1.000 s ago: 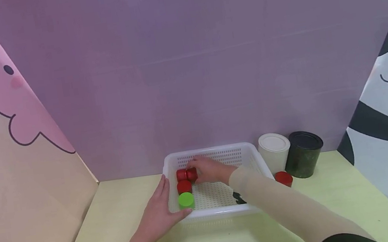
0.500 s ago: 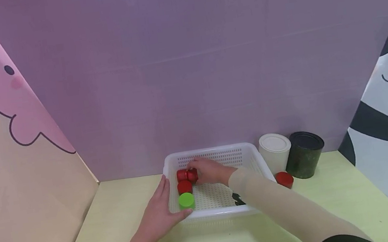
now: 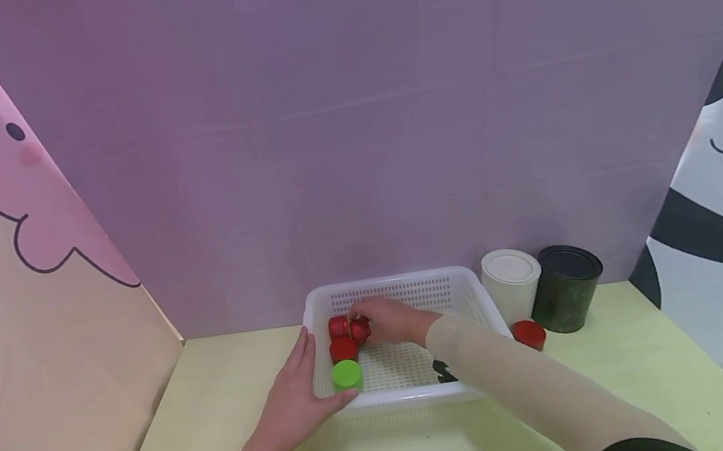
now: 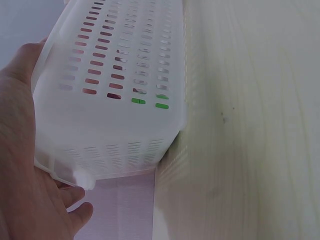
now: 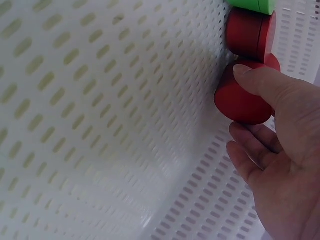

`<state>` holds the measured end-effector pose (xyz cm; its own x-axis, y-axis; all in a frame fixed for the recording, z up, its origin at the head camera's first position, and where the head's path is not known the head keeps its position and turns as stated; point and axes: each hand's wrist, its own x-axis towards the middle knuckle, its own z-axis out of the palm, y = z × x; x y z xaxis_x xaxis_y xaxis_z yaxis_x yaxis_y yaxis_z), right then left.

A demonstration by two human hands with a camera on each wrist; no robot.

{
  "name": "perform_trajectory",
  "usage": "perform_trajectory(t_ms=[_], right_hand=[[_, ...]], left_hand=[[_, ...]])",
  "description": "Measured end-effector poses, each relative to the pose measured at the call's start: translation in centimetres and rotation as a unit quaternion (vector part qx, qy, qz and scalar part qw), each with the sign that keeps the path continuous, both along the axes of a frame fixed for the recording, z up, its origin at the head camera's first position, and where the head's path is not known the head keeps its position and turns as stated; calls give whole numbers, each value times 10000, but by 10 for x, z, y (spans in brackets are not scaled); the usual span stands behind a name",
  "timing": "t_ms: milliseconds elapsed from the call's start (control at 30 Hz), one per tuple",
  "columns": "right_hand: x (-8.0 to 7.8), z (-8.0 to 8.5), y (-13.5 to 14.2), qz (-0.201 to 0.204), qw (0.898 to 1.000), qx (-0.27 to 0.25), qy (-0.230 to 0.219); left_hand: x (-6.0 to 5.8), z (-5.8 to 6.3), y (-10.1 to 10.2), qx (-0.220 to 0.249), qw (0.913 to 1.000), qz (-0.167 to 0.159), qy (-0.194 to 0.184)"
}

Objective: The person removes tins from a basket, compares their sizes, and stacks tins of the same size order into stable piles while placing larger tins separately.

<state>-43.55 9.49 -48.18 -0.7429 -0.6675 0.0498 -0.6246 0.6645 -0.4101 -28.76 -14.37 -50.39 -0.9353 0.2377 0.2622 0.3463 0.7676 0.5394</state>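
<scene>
The right hand (image 3: pixel 392 318) pinches a red canister (image 5: pixel 242 104) inside the perforated white basket (image 3: pixel 390 371); the left hand (image 3: pixel 297 397) rests straight-fingered on its rim (image 3: pixel 421 391).

The basket (image 3: pixel 421 391) looks smooth, glossy plastic; the red tin (image 5: pixel 244 100), satiny metal; the table (image 4: pixel 250 125), matt, grained wood.

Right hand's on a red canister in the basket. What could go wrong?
1. The held red canister sits close to other red canisters; the right hand might knock them.
2. The left hand rests on the white basket at its near-left corner; pushing right could slide it into the white can.
</scene>
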Motion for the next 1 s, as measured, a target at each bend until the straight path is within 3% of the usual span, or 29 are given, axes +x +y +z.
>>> perform_trajectory(t_ms=[300, 667, 1000], right_hand=[[1, 8, 10, -25, 9986, -371, -371], [-2, 31, 19, -246, 9930, -1034, -514], [3, 53, 30, 92, 9904, -1335, -359]], left_hand=[[1, 1, 1, -47, 10000, 20, -62], [-2, -5, 1, 41, 9998, 116, -176], [-1, -3, 1, -1, 10000, 58, -29]])
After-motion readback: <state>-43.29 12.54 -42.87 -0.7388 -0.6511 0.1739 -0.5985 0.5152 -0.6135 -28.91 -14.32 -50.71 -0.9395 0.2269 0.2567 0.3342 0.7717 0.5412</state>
